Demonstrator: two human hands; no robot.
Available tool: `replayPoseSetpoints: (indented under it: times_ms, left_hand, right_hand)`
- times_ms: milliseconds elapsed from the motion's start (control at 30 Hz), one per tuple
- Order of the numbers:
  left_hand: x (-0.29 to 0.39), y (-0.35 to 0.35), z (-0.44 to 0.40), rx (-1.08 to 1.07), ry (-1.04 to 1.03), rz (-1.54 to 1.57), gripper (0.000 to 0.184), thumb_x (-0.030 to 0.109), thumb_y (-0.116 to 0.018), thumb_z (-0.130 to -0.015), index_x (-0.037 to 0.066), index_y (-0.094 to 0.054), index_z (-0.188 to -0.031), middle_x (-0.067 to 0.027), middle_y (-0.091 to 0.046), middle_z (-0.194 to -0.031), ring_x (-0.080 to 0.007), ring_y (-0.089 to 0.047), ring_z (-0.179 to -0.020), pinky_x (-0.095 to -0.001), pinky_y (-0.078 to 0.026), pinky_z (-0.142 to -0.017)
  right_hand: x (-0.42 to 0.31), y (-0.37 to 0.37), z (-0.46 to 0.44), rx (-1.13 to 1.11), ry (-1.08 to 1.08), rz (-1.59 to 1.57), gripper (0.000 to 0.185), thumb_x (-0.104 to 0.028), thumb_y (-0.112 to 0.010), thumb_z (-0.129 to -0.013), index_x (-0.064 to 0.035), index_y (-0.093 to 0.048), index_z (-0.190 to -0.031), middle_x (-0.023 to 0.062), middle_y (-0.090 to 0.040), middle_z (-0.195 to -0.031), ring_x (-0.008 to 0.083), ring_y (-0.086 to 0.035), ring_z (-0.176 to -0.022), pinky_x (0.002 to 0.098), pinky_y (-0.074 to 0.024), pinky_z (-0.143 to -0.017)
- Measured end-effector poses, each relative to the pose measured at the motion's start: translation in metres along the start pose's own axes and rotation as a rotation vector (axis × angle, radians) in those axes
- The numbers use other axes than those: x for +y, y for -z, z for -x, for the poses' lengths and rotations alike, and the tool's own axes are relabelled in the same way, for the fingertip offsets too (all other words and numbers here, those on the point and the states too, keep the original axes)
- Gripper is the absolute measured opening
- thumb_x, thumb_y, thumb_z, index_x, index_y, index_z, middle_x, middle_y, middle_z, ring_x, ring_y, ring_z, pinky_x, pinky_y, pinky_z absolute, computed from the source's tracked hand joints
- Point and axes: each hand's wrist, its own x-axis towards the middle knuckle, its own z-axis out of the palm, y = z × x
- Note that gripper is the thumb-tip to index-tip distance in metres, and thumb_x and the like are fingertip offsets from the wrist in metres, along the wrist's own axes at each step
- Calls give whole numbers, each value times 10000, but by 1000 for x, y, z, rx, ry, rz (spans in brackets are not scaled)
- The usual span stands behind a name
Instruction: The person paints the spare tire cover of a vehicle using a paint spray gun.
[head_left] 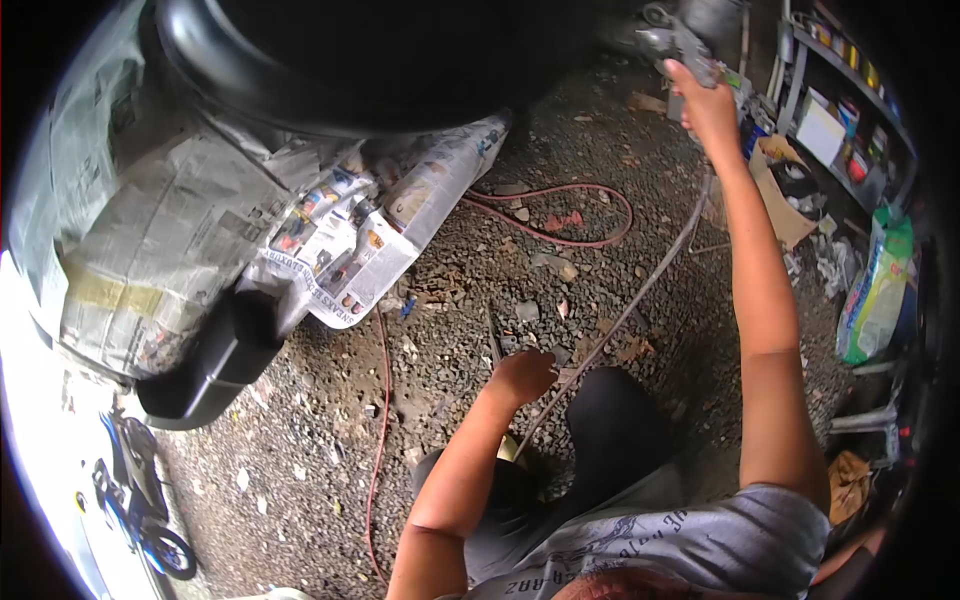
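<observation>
My right hand [708,110] is raised at the upper right, its fingers wrapped round a grey spray gun [690,52]. A grey hose [640,305] runs from near that hand down past my knee. Low in front of me, my left hand [525,377] hangs near my knee with its fingers curled; whether it holds anything is hidden. A large glossy black panel [350,60] fills the top of the view. Below it, sheets of newspaper [190,230] cover a vehicle body, with a black part [215,365] sticking out beneath them.
A thin red hose [383,440] lies on the gravel and loops near the centre. At the right stand a shelf [850,70] with cans, a cardboard box [780,200] and a green and white bag [878,290]. A blue motorcycle [130,500] is at the lower left.
</observation>
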Motion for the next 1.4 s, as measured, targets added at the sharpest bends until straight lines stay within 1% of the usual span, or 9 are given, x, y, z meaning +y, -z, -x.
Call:
replayPoseSetpoints:
  times_ms: [367, 533, 700, 867, 967, 1067, 1300, 1333, 1400]
  left_hand:
    - [-21, -25, -38, -92, 15, -42, 358, 274, -579, -887, 71, -699, -1158, -181, -706, -1178, -353, -675, -1120, -480, -551, -932]
    - [-9, -3, -31, -43, 30, 2, 296, 183, -588, -902, 60, -735, -1128, -160, -715, -1195, -331, -692, -1112, -456, -566, -916]
    - [-2, 10, -28, -66, 34, 12, 276, 172, -603, -897, 63, -748, -1105, -155, -716, -1199, -326, -696, -1107, -451, -568, -910]
    - [0, -6, -35, -32, -5, -17, 281, 190, -600, -883, 81, -747, -1096, -147, -729, -1160, -331, -704, -1083, -460, -572, -895]
    - [16, 13, -15, -31, 1, -12, 272, 181, -615, -876, 103, -747, -1102, -137, -732, -1157, -322, -707, -1082, -457, -572, -893]
    - [26, 17, -10, -5, -2, 22, 296, 160, -631, -875, 87, -732, -1143, -142, -728, -1171, -315, -706, -1093, -441, -573, -886]
    - [27, 18, -19, -36, -18, 35, 301, 165, -623, -889, 73, -723, -1157, -148, -738, -1138, -316, -718, -1057, -447, -576, -873]
    - [24, 16, -20, -35, -26, 38, 309, 167, -624, -885, 68, -721, -1161, -153, -737, -1134, -320, -718, -1054, -448, -576, -875]
    - [16, 7, -27, -35, -37, 33, 326, 172, -628, -875, 60, -716, -1167, -163, -737, -1125, -328, -717, -1049, -451, -576, -879]
  right_hand:
    - [-87, -33, 111, -91, 38, 61, 272, -302, -708, -942, -45, -643, -1004, 2, -603, -745, 55, -464, -467, 235, -366, -405]
    - [-116, -65, 177, -273, 183, 4, 298, -243, -751, -929, -36, -619, -1098, 12, -618, -776, 39, -478, -516, 216, -383, -432]
    - [-153, -74, 211, -596, 109, -136, 278, -182, -730, -947, 11, -649, -1131, 63, -702, -884, 62, -499, -516, 227, -411, -450]
    - [-145, -65, 206, -561, 166, -142, 259, -187, -641, -999, 35, -645, -1135, 111, -727, -971, 75, -508, -512, 232, -420, -440]
    - [-126, -61, 205, -493, 137, -131, 287, -194, -637, -1003, 24, -611, -1188, 122, -712, -1005, 79, -528, -549, 225, -418, -433]
    - [-128, -68, 216, -440, 104, -173, 245, -159, -702, -957, 28, -668, -1111, 113, -730, -993, 69, -537, -531, 232, -428, -453]
    - [-147, -101, 241, -602, 167, -188, 237, -133, -730, -938, -20, -641, -1126, 48, -697, -957, 44, -543, -583, 218, -426, -461]
    - [-151, -100, 237, -642, 77, -134, 251, -142, -745, -930, -27, -643, -1129, 51, -695, -995, 75, -588, -671, 241, -477, -551]
    - [-143, -102, 224, -563, 206, -90, 221, -131, -717, -936, -8, -632, -1099, 65, -687, -917, 70, -527, -561, 234, -434, -487]
